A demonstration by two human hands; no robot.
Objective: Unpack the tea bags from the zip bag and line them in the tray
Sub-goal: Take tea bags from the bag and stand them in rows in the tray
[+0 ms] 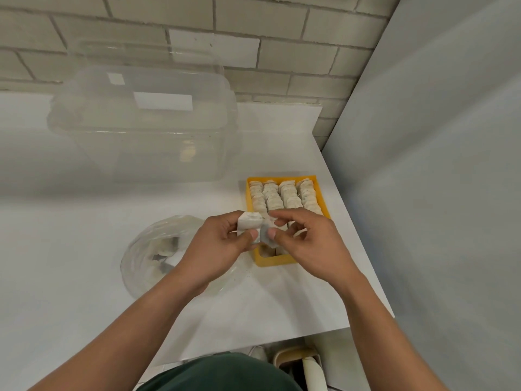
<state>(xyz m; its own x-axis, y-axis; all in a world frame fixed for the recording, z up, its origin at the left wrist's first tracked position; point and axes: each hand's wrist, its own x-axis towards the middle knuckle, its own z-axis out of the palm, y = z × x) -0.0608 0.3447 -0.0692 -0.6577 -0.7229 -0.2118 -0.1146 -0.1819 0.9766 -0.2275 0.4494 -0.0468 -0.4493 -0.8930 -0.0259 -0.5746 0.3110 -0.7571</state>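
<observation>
back: pale brick wall (296, 21) | surface: white counter (56, 249) | right: grey panel (437, 165) | on counter: clear plastic box (141, 142)

The white counter (70, 235) bears a yellow tray (273, 261), zip bag (149, 249), clear tub (146, 136).

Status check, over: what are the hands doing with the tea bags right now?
Left hand and right hand pinch tea bags over yellow tray. Four rows lined up. Few left in zip bag. Nothing blocking.

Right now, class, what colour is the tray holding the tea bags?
Yellow-orange; the tray shows best in the head view.
</observation>
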